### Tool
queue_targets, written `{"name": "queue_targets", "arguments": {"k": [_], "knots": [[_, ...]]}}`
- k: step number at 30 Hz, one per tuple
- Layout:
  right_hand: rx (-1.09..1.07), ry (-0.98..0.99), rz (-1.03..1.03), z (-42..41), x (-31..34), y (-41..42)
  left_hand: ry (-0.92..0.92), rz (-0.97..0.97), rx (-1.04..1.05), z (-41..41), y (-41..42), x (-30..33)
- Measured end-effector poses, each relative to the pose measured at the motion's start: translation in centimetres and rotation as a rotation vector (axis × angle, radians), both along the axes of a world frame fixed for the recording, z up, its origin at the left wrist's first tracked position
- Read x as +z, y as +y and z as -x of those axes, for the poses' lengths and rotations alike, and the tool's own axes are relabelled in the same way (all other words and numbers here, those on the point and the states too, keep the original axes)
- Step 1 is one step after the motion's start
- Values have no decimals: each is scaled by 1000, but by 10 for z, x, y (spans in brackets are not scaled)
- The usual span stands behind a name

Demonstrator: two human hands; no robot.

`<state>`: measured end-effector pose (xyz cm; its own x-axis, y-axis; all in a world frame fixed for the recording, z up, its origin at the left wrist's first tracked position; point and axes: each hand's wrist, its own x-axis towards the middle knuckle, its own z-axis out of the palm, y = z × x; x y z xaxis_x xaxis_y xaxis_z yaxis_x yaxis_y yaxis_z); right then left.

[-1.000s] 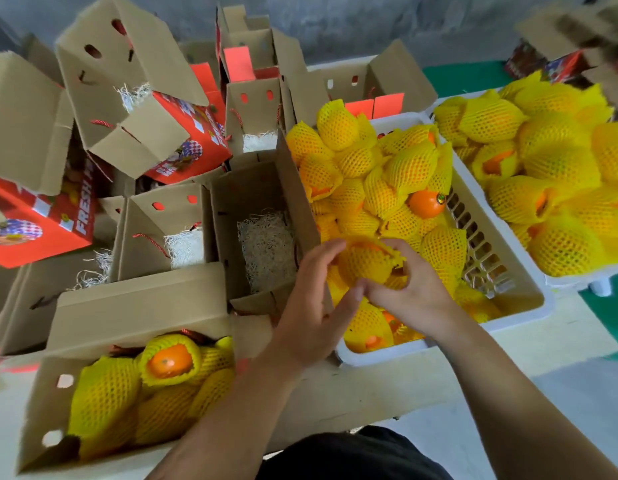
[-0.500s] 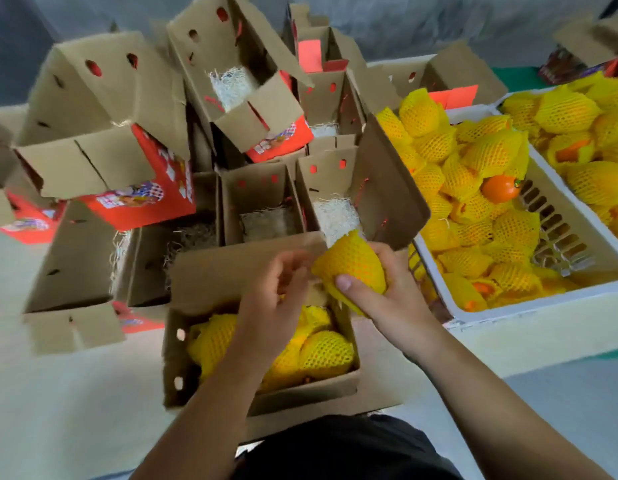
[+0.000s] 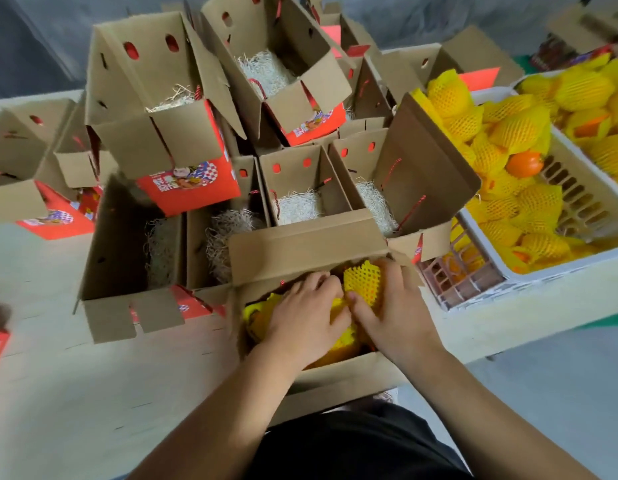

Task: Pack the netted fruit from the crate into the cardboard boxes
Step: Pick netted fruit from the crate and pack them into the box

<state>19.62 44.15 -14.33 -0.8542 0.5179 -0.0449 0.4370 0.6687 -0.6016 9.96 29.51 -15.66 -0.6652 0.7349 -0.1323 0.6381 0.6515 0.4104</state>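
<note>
1. Near cardboard box [image 3: 335, 379] sits open on the table [image 3: 92, 393], close to the person; both hands inside it.
2. Right hand [image 3: 394, 306] curled round a netted fruit [image 3: 363, 284] at the box's far right corner; thumb on the yellow net, fingers wrapped over its far side.
3. Left hand [image 3: 300, 317] lies palm down on other netted fruit already packed; fingers together, bent slightly; whether they grip cannot be told.
4. White crate [image 3: 560, 271] at right, touching the box pile, heaped with netted fruit; one bare orange fruit [image 3: 524, 163] among them.
5. Empty boxes [image 3: 297, 188] behind, lined with pale shredded packing [image 3: 297, 206]; some stacked tilted.
</note>
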Motion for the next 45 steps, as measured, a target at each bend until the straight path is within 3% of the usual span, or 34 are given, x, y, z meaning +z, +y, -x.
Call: {"name": "queue_targets", "arguments": {"k": [2, 5, 7, 10, 12, 15, 18, 22, 25, 27, 30, 33, 35, 37, 40, 42, 45], "knots": [[-11, -19, -53, 0, -1, -5, -25, 32, 11, 3, 2, 0], [-134, 2, 121, 4, 6, -6, -155, 63, 36, 10, 2, 3], [-162, 77, 95, 4, 11, -4, -215, 74, -19, 14, -1, 5], [-162, 90, 2, 3, 15, -2, -68, -22, -139, 19, -7, 10], [-84, -47, -106, 5, 11, -2, 39, -26, -208, 22, -14, 9], [102, -396, -232, 8, -8, -8, 32, 66, -320, 14, -17, 4], [123, -526, -305, 11, -20, -9, 50, 78, -232, -1, -6, -5], [97, -447, -475, 10, -21, 3, 255, 106, -161, -2, 6, -20], [60, -309, -468, 6, -22, 2, 233, 128, -160, 3, 11, -24], [40, -233, -464, 3, -23, 2, 115, 62, -134, 6, 13, -18], [60, -225, -483, -1, -24, 8, -34, -311, 25, 8, -2, 2], [46, -167, -467, -1, -23, 11, 152, -450, 287, 13, -37, 4], [33, -99, -420, 0, -23, 12, 152, -394, 539, 12, -62, -5], [-16, 30, -279, 0, -22, 14, 2, -404, 707, 2, -75, -15], [-155, 228, -90, 1, -20, 24, -65, -472, 694, -15, -75, -23], [-246, 146, 120, 3, -21, 37, -123, -514, 823, -15, -76, -26], [-179, -81, 546, 3, -24, 50, -400, -404, 933, -14, -81, -33]]}}
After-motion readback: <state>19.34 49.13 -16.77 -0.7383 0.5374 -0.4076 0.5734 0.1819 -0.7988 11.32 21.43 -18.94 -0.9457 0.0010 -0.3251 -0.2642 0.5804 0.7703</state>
